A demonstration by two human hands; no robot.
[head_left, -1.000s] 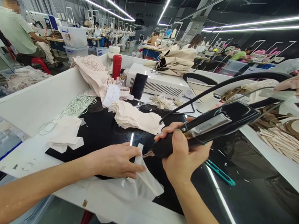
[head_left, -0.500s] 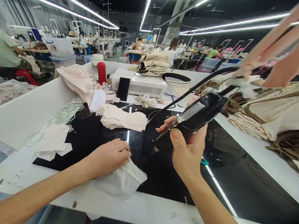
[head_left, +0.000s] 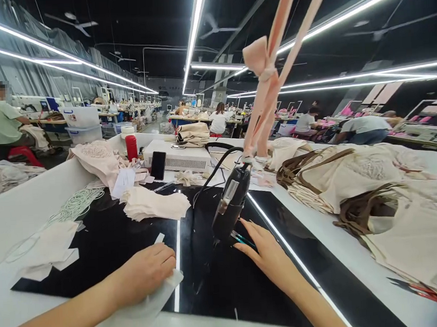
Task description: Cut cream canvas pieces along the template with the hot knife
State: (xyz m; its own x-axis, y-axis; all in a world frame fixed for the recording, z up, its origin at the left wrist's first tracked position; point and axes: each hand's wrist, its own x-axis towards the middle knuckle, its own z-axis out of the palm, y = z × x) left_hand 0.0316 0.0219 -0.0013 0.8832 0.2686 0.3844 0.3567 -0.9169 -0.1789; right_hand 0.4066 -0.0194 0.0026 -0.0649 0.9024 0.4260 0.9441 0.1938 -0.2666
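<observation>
Near the front edge of the table, my left hand (head_left: 147, 272) has its fingers curled over a thin white fabric piece (head_left: 147, 308), part of which trails toward me. A black handheld tool (head_left: 232, 199) with a cable hangs upright from pink fabric strips (head_left: 264, 97) above the glossy black board (head_left: 224, 280). My right hand (head_left: 263, 246) is just right of the tool's lower end, thumb and fingers spread, not gripping it. Small teal-handled snips (head_left: 242, 239) show between its thumb and fingers; whether the hand touches them is unclear.
Stacked cream pieces (head_left: 154, 203) lie beyond my left hand, near a phone (head_left: 158, 165), a red bottle (head_left: 131, 147) and a white box (head_left: 177, 156). Garments (head_left: 343, 176) pile up on the right, with red-handled scissors (head_left: 419, 289) in front. Several people sit farther back.
My right hand has let go of the black tool, which now hangs upright instead of slanting. The view has turned right and up. My left hand remains on the white fabric.
</observation>
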